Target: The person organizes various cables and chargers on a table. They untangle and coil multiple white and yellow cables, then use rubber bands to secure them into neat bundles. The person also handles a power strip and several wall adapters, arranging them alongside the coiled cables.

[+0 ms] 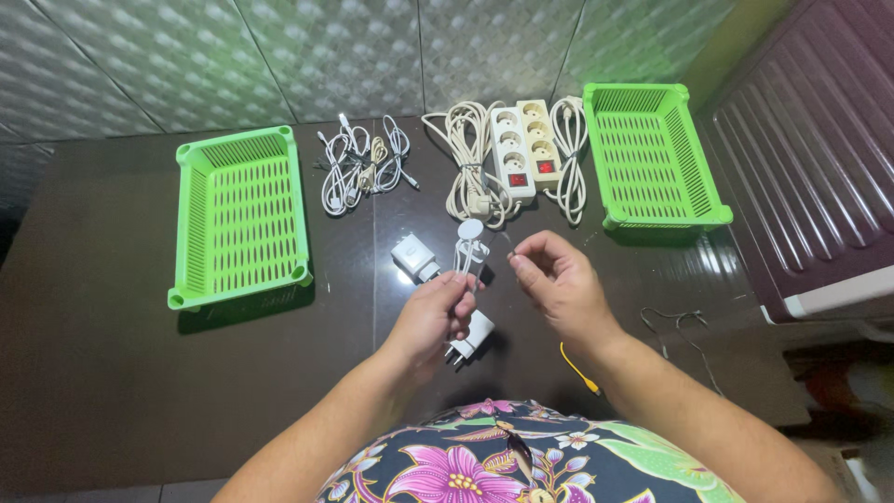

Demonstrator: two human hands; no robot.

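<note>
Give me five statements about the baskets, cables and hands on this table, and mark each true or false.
1. Both green baskets hold cables. False: both show only bare slotted bottoms.
2. The left hand holds a coiled white cable. True.
3. Two power strips lie between the baskets. True.
4. The right hand rests flat on the table. False: it is raised, fingers pinched.
5. A white charger plug lies inside the left basket. False: it lies on the table.
</note>
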